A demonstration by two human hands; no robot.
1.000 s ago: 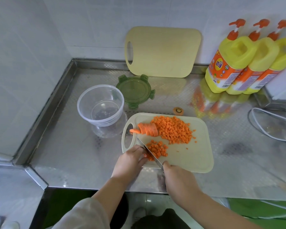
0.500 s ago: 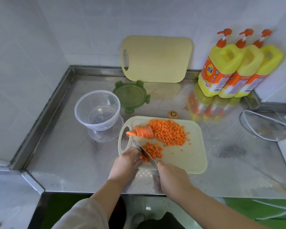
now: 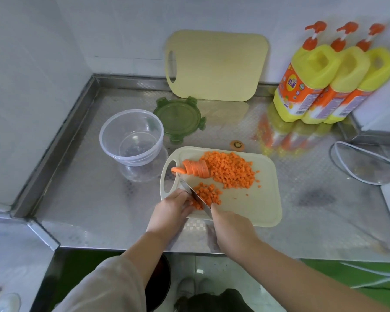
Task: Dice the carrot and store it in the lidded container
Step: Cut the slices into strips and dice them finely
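Carrot strips (image 3: pixel 197 204) are pinned on the cutting board (image 3: pixel 257 206) by the curled left hand (image 3: pixel 170 210); a knife (image 3: pixel 189 190) is gripped in the right hand (image 3: pixel 232 228). Diced carrot (image 3: pixel 231 171) is heaped alongside. The container (image 3: pixel 131 136) is seen empty, lid (image 3: pixel 179 119) beside, on the worktop (image 3: pixel 95 199).

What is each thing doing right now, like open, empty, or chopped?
Container: open, empty.
Lid: off, lying beside the container.
Diced carrot: piled on the cutting board.
Carrot slices: not yet diced.
Knife: gripped by right hand, blade down.
Left hand: holds carrot piece being cut.
Bottles: upright.
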